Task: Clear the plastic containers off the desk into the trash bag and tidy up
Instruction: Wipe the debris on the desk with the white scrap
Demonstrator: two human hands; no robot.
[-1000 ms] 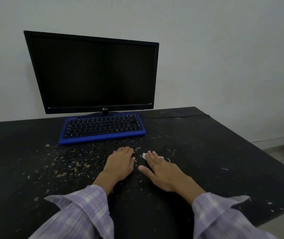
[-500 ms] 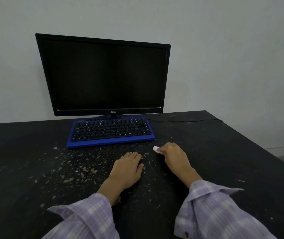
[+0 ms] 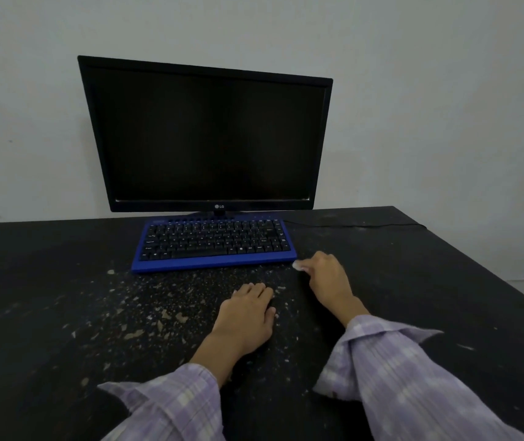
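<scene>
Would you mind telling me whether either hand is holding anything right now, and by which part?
The right hand pinches a small white scrap by its near end; the left hand rests flat on the desk, holding nothing.

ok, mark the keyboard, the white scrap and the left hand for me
keyboard (image 3: 214, 242): head view, middle of the black key field.
white scrap (image 3: 297, 266): head view, the bit showing past the right hand's fingertips.
left hand (image 3: 245, 316): head view, back of the hand, flat on the desk.
</scene>
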